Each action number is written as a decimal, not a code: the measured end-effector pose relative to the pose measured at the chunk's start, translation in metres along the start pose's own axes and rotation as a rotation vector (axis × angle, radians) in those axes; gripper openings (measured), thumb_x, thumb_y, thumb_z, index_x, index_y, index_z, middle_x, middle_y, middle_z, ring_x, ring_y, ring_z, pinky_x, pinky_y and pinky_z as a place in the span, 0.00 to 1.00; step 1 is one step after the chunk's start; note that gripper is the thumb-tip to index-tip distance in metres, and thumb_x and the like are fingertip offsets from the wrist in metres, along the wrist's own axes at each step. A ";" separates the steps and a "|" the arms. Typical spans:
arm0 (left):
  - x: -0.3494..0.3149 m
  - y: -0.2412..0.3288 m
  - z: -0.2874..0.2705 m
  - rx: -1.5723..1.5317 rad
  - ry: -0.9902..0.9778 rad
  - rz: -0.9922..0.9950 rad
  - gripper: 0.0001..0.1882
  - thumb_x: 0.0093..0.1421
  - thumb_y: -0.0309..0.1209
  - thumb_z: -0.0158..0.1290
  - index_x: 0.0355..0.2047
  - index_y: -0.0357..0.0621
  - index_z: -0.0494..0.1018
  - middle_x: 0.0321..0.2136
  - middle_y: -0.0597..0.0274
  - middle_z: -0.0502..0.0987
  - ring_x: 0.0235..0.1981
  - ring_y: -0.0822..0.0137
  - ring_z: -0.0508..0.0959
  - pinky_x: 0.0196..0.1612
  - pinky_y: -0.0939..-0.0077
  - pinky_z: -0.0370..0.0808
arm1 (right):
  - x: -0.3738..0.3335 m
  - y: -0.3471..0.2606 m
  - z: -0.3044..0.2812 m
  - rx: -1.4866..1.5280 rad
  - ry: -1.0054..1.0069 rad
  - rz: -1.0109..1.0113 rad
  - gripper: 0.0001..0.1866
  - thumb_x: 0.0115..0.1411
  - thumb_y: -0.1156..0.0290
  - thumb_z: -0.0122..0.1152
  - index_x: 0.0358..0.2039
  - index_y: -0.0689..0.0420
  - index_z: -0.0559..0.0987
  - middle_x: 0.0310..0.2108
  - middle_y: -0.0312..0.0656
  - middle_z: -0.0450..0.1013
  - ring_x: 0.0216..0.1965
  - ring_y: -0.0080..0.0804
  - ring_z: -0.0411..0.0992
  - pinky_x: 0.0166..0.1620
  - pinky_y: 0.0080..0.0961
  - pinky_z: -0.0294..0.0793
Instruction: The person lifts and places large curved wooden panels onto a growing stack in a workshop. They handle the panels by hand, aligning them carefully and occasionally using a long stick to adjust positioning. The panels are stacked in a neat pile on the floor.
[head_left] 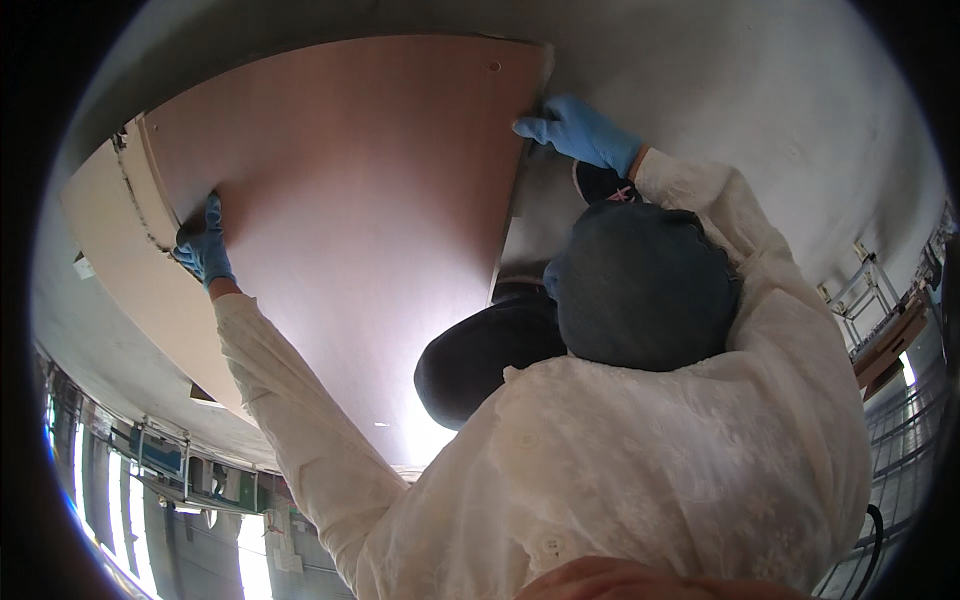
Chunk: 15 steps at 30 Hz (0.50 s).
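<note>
1. Large, flat, pinkish-brown panel (360,200), centre-left of the frame, its long axis running from the top toward the lower centre, where it narrows.
2. Left blue-gloved hand (207,245), gripping the left edge, thumb uppermost.
3. Right blue-gloved hand (590,133), higher, thumb on the right edge; finger closure cannot be told.
4. Cream board (180,310), left of the panel.

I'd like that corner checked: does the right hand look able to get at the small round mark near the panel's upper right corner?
Probably yes: the right hand is at the pinkish panel's right edge, near the small round mark, with bare surface between.
</note>
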<state>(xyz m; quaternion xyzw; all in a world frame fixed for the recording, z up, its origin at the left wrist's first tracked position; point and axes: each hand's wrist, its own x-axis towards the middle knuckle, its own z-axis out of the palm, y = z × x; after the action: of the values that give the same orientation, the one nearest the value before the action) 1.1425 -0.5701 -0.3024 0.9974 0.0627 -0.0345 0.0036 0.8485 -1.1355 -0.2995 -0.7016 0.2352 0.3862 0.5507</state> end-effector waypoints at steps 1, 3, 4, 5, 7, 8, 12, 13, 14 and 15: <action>-0.001 -0.001 0.005 0.276 0.210 0.040 0.55 0.39 0.58 0.71 0.55 0.27 0.64 0.49 0.43 0.75 0.45 0.48 0.78 0.50 0.60 0.77 | 0.001 0.002 0.001 0.002 -0.004 -0.013 0.32 0.58 0.40 0.60 0.31 0.63 0.78 0.22 0.44 0.73 0.26 0.33 0.73 0.32 0.32 0.73; 0.005 -0.006 0.011 0.356 0.232 0.056 0.56 0.38 0.60 0.70 0.54 0.26 0.64 0.49 0.40 0.74 0.47 0.47 0.76 0.51 0.60 0.76 | 0.002 0.006 0.003 -0.016 0.046 -0.029 0.31 0.58 0.40 0.61 0.31 0.63 0.78 0.21 0.44 0.73 0.26 0.33 0.73 0.31 0.32 0.73; 0.014 -0.011 0.009 0.161 0.044 0.040 0.56 0.38 0.61 0.70 0.53 0.26 0.64 0.50 0.39 0.73 0.49 0.47 0.75 0.52 0.59 0.75 | 0.002 0.008 0.005 -0.016 0.059 -0.028 0.31 0.58 0.41 0.61 0.31 0.64 0.78 0.21 0.44 0.73 0.26 0.33 0.72 0.31 0.32 0.73; 0.022 -0.015 0.007 -0.034 -0.095 0.018 0.56 0.37 0.62 0.70 0.52 0.26 0.64 0.50 0.38 0.73 0.51 0.47 0.74 0.53 0.59 0.74 | 0.002 0.010 0.007 0.007 0.061 -0.033 0.31 0.58 0.41 0.61 0.31 0.64 0.78 0.21 0.44 0.73 0.25 0.33 0.72 0.31 0.32 0.73; 0.029 -0.023 0.009 -0.099 -0.170 0.041 0.54 0.37 0.62 0.69 0.50 0.26 0.65 0.50 0.38 0.73 0.52 0.47 0.73 0.55 0.59 0.73 | 0.004 0.012 0.009 0.057 0.052 -0.020 0.31 0.58 0.41 0.62 0.32 0.64 0.78 0.21 0.44 0.73 0.25 0.33 0.72 0.32 0.32 0.73; 0.031 -0.026 0.008 -0.132 -0.185 0.047 0.53 0.37 0.62 0.69 0.49 0.27 0.66 0.50 0.39 0.72 0.53 0.47 0.73 0.56 0.59 0.72 | 0.004 0.012 0.010 0.069 0.046 -0.021 0.31 0.58 0.41 0.61 0.32 0.64 0.78 0.21 0.44 0.73 0.25 0.33 0.72 0.32 0.32 0.73; 0.029 -0.023 0.005 -0.205 -0.182 0.031 0.54 0.37 0.60 0.71 0.50 0.26 0.66 0.50 0.40 0.73 0.52 0.48 0.74 0.56 0.60 0.72 | 0.005 0.011 0.005 0.054 0.006 0.011 0.32 0.59 0.42 0.61 0.34 0.65 0.78 0.23 0.44 0.73 0.25 0.33 0.72 0.33 0.31 0.73; 0.028 -0.019 0.003 -0.253 -0.198 0.023 0.53 0.37 0.59 0.71 0.51 0.27 0.66 0.50 0.41 0.74 0.52 0.48 0.74 0.56 0.60 0.72 | 0.004 0.010 0.004 0.034 -0.007 0.028 0.32 0.59 0.42 0.61 0.35 0.65 0.78 0.23 0.44 0.73 0.25 0.33 0.72 0.33 0.31 0.73; 0.027 -0.015 0.000 -0.274 -0.188 0.035 0.53 0.37 0.58 0.71 0.51 0.27 0.66 0.51 0.41 0.74 0.52 0.48 0.74 0.57 0.60 0.72 | 0.004 0.009 0.003 0.030 -0.012 0.046 0.31 0.59 0.42 0.61 0.35 0.65 0.78 0.23 0.43 0.73 0.26 0.32 0.71 0.34 0.31 0.73; 0.026 -0.011 -0.002 -0.276 -0.205 0.007 0.53 0.37 0.58 0.72 0.51 0.27 0.66 0.51 0.42 0.74 0.52 0.49 0.74 0.57 0.61 0.72 | 0.003 0.007 0.002 0.026 -0.016 0.062 0.31 0.60 0.42 0.60 0.36 0.65 0.78 0.24 0.43 0.73 0.26 0.31 0.71 0.34 0.30 0.73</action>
<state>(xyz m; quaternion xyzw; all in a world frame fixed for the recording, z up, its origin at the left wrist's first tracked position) 1.1671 -0.5557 -0.3020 0.9789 0.0629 -0.1271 0.1468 0.8443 -1.1353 -0.3060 -0.6835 0.2575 0.4059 0.5494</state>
